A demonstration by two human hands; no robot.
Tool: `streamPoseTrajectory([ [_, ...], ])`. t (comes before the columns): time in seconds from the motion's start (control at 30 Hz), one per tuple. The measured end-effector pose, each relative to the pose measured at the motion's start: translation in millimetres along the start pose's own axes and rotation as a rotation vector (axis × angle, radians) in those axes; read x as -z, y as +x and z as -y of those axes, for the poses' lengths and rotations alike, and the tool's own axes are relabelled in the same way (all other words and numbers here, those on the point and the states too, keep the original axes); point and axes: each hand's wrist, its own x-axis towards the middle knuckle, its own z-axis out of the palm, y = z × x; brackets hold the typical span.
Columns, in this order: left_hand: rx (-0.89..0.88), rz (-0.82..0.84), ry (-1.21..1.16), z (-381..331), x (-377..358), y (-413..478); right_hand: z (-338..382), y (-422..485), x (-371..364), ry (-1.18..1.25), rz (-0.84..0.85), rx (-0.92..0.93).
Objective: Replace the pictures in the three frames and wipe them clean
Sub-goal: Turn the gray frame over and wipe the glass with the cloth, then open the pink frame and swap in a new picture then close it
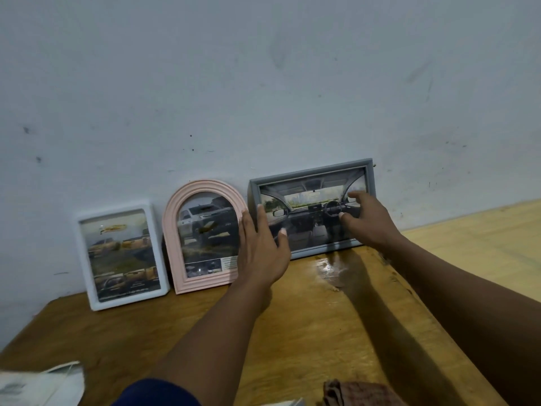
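Three picture frames lean against the wall at the back of a wooden table (307, 326). A white rectangular frame (85, 259) stands at the left, a pink arched frame (175, 224) in the middle, a grey landscape frame (313, 171) at the right. Each holds a car picture. My left hand (260, 250) is open with fingers spread, in front of the grey frame's left end and the pink frame's right edge. My right hand (369, 218) is open too, fingers hovering over the right part of the grey frame's glass. Neither hand grips anything.
A brown cloth (360, 392) lies at the near edge of the table, right of centre. Loose printed papers (41, 385) lie at the near left corner. The pale wall (263, 83) rises right behind the frames. The table's right edge runs diagonally past my right forearm.
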Motion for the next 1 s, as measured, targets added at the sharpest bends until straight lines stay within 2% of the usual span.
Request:
streamPoseTrajectory([
  [0.17,0.009,-0.033,0.023,20,46,-14,58,-24,-21,0.046,0.082,0.075],
  [0.43,0.105,-0.056,-0.004,90,99,-31,125,-49,-83,0.097,0.186,0.081],
  [0.8,0.226,-0.035,-0.022,141,84,-15,121,-44,-148,0.077,0.252,0.039],
  [1.0,0.283,-0.16,-0.161,149,67,-7,106,-36,-173,0.075,0.272,-0.009],
])
